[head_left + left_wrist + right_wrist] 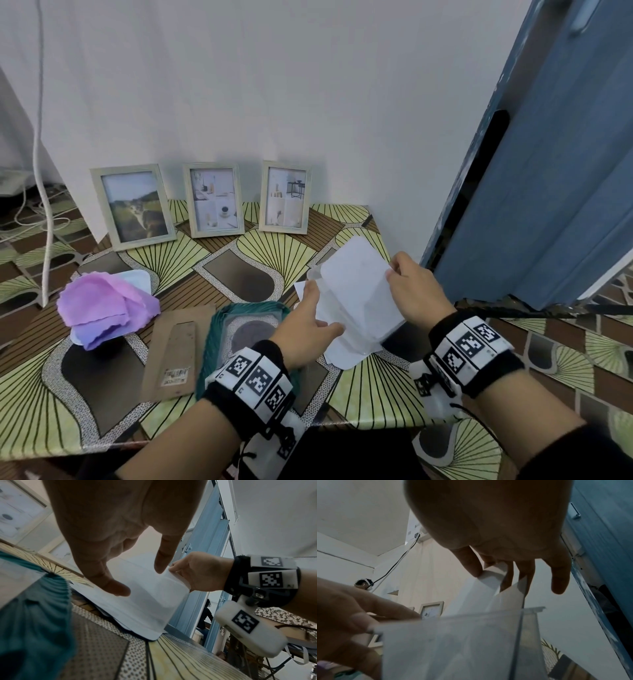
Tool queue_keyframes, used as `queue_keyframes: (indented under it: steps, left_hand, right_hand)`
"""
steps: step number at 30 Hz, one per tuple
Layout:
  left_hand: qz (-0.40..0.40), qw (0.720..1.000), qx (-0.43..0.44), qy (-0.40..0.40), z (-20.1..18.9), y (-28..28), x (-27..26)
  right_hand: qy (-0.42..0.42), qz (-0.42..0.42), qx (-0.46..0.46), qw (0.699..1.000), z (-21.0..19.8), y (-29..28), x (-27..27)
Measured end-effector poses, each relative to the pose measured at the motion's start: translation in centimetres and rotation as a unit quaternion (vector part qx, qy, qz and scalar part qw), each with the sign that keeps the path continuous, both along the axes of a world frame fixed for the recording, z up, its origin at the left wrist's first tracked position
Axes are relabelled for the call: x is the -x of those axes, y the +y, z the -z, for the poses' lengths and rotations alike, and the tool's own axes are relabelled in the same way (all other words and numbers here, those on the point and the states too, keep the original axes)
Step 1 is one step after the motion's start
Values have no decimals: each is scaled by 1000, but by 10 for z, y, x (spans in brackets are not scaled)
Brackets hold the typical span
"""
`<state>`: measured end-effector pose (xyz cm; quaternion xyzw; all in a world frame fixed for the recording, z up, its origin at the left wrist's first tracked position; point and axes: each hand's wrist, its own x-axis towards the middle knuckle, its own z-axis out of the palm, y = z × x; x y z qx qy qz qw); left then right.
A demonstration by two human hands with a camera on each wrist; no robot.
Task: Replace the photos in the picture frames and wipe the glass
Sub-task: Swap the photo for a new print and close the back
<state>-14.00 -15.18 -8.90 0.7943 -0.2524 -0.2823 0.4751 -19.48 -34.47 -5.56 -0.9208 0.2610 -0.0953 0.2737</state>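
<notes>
I hold a clear plastic sleeve (pixel 363 322) tilted up above the table's right side. My left hand (pixel 325 308) grips its left edge, thumb on the front. My right hand (pixel 392 270) pinches the top corner of a white photo sheet (pixel 356 274) that sticks out of the sleeve, blank side toward me. In the right wrist view the right hand (pixel 489 574) pinches the sheet (pixel 510 592) above the sleeve (pixel 453 649). In the left wrist view my left hand (pixel 139 577) spans the white sheet (pixel 145 601). A teal frame (pixel 212 335) lies flat beside my left wrist.
Three pale frames (pixel 135 205) (pixel 214 200) (pixel 284 197) stand against the wall. A brown backing board (pixel 174 356) lies left of the teal frame, a purple cloth (pixel 99 305) further left. More white sheets (pixel 339 356) lie under the sleeve. A blue door (pixel 548 171) is right.
</notes>
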Motion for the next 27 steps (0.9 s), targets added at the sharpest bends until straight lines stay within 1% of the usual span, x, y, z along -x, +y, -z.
queue_keyframes:
  steps: [2,10,13,16,18,20,23,25,27]
  left_hand:
    - [0,1000,5,0,-1,1,0]
    - [-11,1000,14,0,-1,2,-2]
    - [-10,1000,14,-1,1,5,-6]
    - [-10,1000,29,-6,-4,9,-8]
    - [-15,998,65,-9,-6,12,-7]
    - [-30,992,117,-22,-11,18,-6]
    - [-100,979,165,-60,-23,36,-6]
    - [-142,967,194,-82,-33,53,-6]
    - [-169,955,214,-113,-39,75,-6]
  right_hand:
    - [-21,4,-41,999,1,0,1]
    - [-86,29,-106,990,1,-3,6]
    - [-119,33,-108,986,-3,-5,8]
    - [-155,26,-93,983,-9,-4,8]
    - [-202,18,-76,976,-16,-1,9]
    - [-262,11,-72,962,-26,3,10]
    - [-336,3,-127,933,-39,15,11]
    - [-380,2,-196,904,-41,26,13]
    - [-402,-10,-305,863,-37,41,14]
